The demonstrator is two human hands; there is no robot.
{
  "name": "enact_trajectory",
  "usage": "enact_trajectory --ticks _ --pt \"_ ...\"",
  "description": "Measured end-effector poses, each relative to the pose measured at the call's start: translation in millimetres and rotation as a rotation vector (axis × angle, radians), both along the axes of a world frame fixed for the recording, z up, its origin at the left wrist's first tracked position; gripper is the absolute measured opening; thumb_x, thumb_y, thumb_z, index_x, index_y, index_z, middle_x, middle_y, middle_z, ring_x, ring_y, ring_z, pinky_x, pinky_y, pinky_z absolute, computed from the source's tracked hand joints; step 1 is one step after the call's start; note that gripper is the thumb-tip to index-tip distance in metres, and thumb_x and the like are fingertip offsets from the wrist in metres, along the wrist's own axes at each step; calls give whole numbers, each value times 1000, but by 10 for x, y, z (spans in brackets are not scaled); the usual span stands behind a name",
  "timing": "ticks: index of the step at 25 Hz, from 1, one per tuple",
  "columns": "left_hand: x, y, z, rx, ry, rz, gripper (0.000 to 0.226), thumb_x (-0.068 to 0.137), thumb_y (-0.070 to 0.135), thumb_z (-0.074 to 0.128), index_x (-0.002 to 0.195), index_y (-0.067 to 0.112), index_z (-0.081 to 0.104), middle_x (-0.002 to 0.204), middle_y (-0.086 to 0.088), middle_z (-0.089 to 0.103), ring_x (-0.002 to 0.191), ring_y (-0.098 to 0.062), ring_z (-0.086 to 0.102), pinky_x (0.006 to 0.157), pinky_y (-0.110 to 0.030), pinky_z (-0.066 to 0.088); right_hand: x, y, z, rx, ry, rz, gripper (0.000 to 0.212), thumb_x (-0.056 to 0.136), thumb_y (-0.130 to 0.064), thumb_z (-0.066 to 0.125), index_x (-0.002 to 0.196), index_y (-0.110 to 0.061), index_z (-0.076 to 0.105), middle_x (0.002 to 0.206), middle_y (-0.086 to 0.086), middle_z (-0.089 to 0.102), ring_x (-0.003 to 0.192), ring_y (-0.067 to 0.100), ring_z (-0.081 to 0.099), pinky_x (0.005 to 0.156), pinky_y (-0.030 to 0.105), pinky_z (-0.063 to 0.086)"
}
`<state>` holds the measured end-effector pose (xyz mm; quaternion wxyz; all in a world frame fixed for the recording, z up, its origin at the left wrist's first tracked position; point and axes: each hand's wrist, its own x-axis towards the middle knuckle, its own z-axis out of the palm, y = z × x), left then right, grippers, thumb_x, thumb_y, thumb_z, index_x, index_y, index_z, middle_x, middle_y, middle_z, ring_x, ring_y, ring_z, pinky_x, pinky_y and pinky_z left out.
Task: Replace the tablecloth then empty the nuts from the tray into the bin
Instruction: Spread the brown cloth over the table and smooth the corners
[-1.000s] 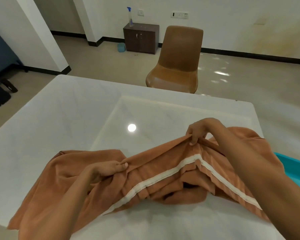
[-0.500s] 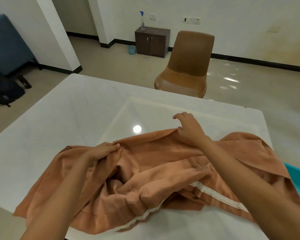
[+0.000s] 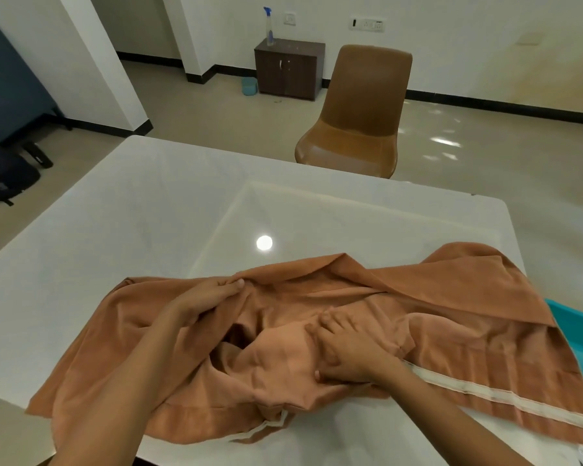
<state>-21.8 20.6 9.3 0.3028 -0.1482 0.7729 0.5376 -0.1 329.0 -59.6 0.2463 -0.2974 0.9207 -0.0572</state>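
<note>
An orange-brown tablecloth (image 3: 451, 304) with a white stripe lies bunched on the near half of the white table (image 3: 148, 213). My left hand (image 3: 199, 302) pinches a fold at the cloth's upper left edge. Lower down, my right hand (image 3: 347, 354) grips a crumpled fold in the middle of the cloth, beside the white stripe. A blue tray (image 3: 576, 327) shows at the right edge, mostly hidden by the cloth; the nuts are not visible.
A brown chair (image 3: 360, 119) stands behind the table's far edge. A dark small cabinet (image 3: 288, 70) with a spray bottle (image 3: 269, 26) is at the back wall. Black bags (image 3: 4, 173) lie on the floor at left.
My right hand has come back from the cloth's far edge to its middle and closed on a fold. The cloth has flipped over, hiding most of the stripe. My left hand keeps its hold.
</note>
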Motion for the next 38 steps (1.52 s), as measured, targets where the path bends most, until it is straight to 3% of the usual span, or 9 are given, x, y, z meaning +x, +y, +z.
enact_trajectory --ticks 4,7,10,14,17,21,26,33,38 --pt "504 510 184 -48 -8 -569 25 93 39 56 81 19 66 81 9 67 79 -7 63 83 -30 52 67 294 93 -78 375 -719 71 83 -67 29 133 -19 46 144 11 38 136 32 26 113 46 22" --pt "845 999 163 -258 133 -968 30 91 38 52 78 12 60 81 -10 58 81 -17 56 88 -42 47 75 529 9 -472 -63 -1174 95 72 -86 37 133 -14 45 141 14 43 130 34 37 107 50 33" --pt "992 1364 133 -336 -202 -1107 38 103 14 34 124 -12 53 128 -28 53 123 -35 46 96 -18 37 96 448 -108 -602 -229 -1303 104 57 -91 52 124 -10 50 138 13 43 125 31 41 106 46 38" --pt "806 1369 128 76 -179 -807 26 88 40 58 94 17 70 88 3 69 94 -20 68 89 -33 53 143 235 -304 -386 -46 -1295 94 55 -62 78 119 -4 41 134 21 31 122 39 35 106 53 32" --pt "433 1133 -339 -226 360 -297 14 96 35 48 100 31 61 112 2 65 95 -10 65 94 -42 50 77 217 -418 -411 24 -1156 64 69 -33 77 111 -4 38 131 19 30 119 40 38 104 52 34" --pt "412 708 -959 -588 337 -590 72 80 76 41 144 55 15 157 13 -13 144 -21 -17 109 -53 -20 41 367 -460 -480 143 -1000 31 78 -5 61 101 -6 41 124 17 40 97 26 47 82 32 41" --pt "519 412 -1232 -771 260 -380 81 76 82 32 141 59 -11 147 7 -39 138 -32 -34 103 -59 -24 -251 568 -448 -682 150 -909 34 78 2 56 111 -3 49 111 10 52 99 25 53 81 27 38" --pt "342 200 -1035 -815 -100 132 77 91 64 32 147 42 -16 155 -16 -26 139 -46 -21 100 -74 -13 -408 396 -380 -647 258 -916 34 79 -7 64 110 -2 52 111 14 54 106 30 50 89 33 38" --pt "306 479 -985 -713 525 -36 60 93 20 49 149 23 27 156 -11 25 147 -28 10 118 -51 -3 172 333 -388 -415 268 -1390 46 89 -34 57 117 1 49 126 26 49 119 42 42 102 51 35"
